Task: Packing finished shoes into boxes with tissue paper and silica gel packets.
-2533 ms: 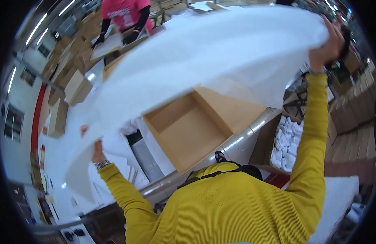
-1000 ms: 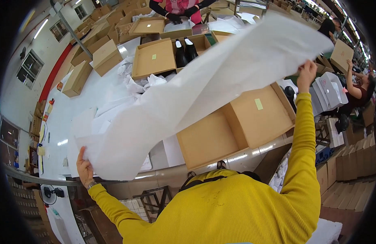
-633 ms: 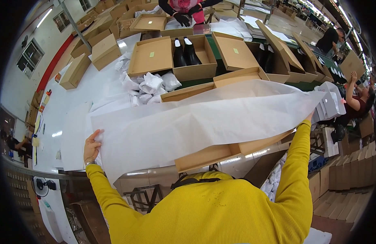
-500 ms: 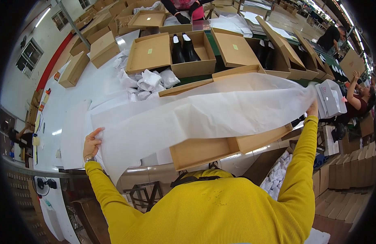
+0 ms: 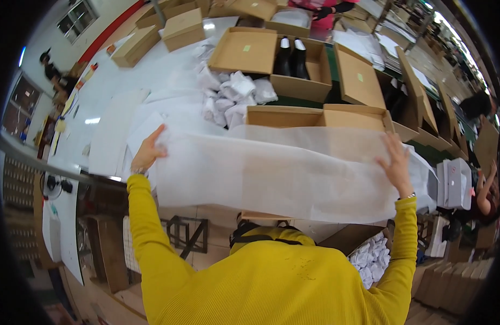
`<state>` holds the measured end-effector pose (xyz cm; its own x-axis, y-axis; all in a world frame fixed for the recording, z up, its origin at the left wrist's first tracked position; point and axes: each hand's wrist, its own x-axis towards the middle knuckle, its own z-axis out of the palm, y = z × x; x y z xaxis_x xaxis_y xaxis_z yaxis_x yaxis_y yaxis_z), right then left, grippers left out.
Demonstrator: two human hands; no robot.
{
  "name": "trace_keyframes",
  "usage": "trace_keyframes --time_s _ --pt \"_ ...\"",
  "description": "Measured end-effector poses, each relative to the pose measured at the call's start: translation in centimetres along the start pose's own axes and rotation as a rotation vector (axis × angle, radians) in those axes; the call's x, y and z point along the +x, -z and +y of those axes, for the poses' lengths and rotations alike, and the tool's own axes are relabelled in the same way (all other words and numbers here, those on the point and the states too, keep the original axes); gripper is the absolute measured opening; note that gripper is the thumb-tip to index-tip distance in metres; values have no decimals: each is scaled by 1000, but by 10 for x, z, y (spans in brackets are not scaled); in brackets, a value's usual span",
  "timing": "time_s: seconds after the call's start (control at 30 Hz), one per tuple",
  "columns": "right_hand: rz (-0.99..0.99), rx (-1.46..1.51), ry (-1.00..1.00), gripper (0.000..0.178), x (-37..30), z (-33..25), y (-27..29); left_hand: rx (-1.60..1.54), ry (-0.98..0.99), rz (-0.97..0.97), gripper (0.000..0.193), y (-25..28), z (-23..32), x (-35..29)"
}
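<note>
White and glossy, the counter (image 5: 152,76) spreads over the left, bearing two long tan cardboard boxes (image 5: 182,32) toward the back. Across the middle stretches a translucent tissue-paper sheet (image 5: 277,173), blocking most of the view into a lidded shoebox (image 5: 285,115) beneath; whether it rests on the rim, I cannot tell. That shoebox's lid (image 5: 358,115) is folded out to the right, partly veiled. Farther back, an open boot box (image 5: 301,89) contains upright black boots (image 5: 283,62), their tops stuffed with white. More open boxes (image 5: 407,127) line up at right. Near the wearer's right forearm, a brown carton (image 5: 342,238) is filled with white wrapped bundles (image 5: 370,257); similar bundles (image 5: 228,97) heap just behind the sheet. The right hand (image 5: 396,165) is released, fingers spread above the sheet; the left hand (image 5: 147,150) is at its left edge, its grip too unclear to tell.
</note>
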<state>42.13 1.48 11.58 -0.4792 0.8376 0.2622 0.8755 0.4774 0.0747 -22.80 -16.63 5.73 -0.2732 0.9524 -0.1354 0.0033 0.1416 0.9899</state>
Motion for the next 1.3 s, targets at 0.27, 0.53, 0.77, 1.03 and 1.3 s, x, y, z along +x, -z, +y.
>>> trace_keyframes --time_s 0.27,0.53,0.77,1.03,1.3 --pt "-47 -83 -176 68 29 62 -112 374 55 23 78 5 -11 -13" --pt "-320 -338 -232 21 70 62 -124 336 -78 363 69 17 -73 -18" --pt "-80 -288 -249 37 81 2 -98 915 676 1040 45 37 -97 -35" --pt "18 23 -68 43 47 -69 -85 749 154 1060 43 9 -109 -21" --pt "18 -210 -277 60 22 -95 -79 556 -153 573 31 -24 -127 30"
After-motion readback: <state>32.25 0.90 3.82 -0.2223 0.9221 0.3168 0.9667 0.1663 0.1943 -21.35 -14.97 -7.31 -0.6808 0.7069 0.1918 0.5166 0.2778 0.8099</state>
